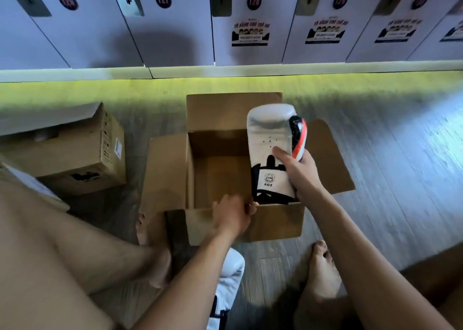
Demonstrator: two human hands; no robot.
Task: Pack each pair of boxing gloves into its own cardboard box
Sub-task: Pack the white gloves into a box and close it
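The right hand (298,169) has its fingers (280,153) wrapped around a white boxing glove (271,139) just above the cuff, which is marked 6OZ, and holds it upright over the right side of the open cardboard box (218,176). The left hand (233,214) is closed on the near wall of the box, pinning it to the floor. The box looks empty, its four flaps folded outward.

To do this step well, I would tip the glove onto its side and lay it flat against the right wall, cuff toward the person, so the left half of the box stays free. The second white glove (231,279) lies on the floor between the person's legs, below the left forearm, and it seems the likely mate. Keep the left hand on the wall until the first glove is down, then reach back for that one. A closed cardboard box (82,154) stands well to the left, before the numbered lockers (253,23)
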